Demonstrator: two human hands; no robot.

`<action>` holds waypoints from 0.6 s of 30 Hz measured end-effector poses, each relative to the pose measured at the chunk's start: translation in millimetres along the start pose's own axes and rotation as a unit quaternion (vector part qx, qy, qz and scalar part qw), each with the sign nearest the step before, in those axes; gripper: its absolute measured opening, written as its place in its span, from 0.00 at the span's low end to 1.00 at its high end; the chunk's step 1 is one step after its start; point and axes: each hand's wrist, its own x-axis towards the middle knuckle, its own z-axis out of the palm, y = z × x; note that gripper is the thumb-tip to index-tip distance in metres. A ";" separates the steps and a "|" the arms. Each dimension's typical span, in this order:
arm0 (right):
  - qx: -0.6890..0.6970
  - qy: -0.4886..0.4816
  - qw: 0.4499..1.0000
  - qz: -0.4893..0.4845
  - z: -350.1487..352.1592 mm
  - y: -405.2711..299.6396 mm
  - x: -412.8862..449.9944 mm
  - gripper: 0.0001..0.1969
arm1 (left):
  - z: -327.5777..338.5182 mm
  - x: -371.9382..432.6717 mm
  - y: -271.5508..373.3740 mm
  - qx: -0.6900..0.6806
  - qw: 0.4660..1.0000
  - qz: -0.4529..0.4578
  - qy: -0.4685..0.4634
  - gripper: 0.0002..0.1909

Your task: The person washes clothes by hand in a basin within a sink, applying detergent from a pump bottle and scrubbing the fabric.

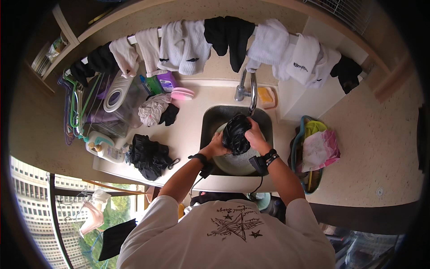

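Note:
A bunched, wet-looking black cloth (pixel 236 134) is between my two hands, above a pale basin (pixel 231 165) that sits in the dark sink (pixel 209 117). My left hand (pixel 217 144) grips the cloth's lower left side. At its upper right side, my right hand (pixel 255 134) has its fingers closed on it. The curved metal faucet (pixel 253 92) reaches over the sink just behind the cloth. Both wrists wear black bands with small dark devices and cables. Part of the basin is hidden by the cloth and my hands.
Black clothing (pixel 149 156) and a crumpled pale cloth (pixel 153 109) lie on the counter at left, near bottles (pixel 109 151) and a pink brush (pixel 182 93). An orange soap bar (pixel 266 95) sits right of the faucet. Socks (pixel 184 47) hang above; a blue-rimmed basket (pixel 297 144) stands right.

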 end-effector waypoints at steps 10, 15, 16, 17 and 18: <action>-0.179 -0.054 0.978 -0.092 -20.0 -64.2 -0.6 0.21 | -62.7 -23.4 52.8 0.005 0.998 0.055 0.012 0.73; -0.258 -0.042 0.961 -0.087 2.0 -73.7 -18.8 0.16 | -29.9 14.0 47.4 -0.115 0.985 0.125 -0.038 0.67; -0.239 -0.041 0.966 -0.094 8.5 -74.1 -21.3 0.15 | -17.6 17.5 42.5 -0.160 0.981 0.085 -0.071 0.63; -0.219 -0.041 0.970 -0.101 15.0 -74.8 -23.2 0.15 | -6.3 18.8 36.7 -0.204 0.972 0.045 -0.103 0.60; -0.190 -0.024 0.978 -0.088 13.8 -65.4 -23.2 0.14 | 10.3 19.0 33.1 -0.255 0.961 0.077 -0.069 0.48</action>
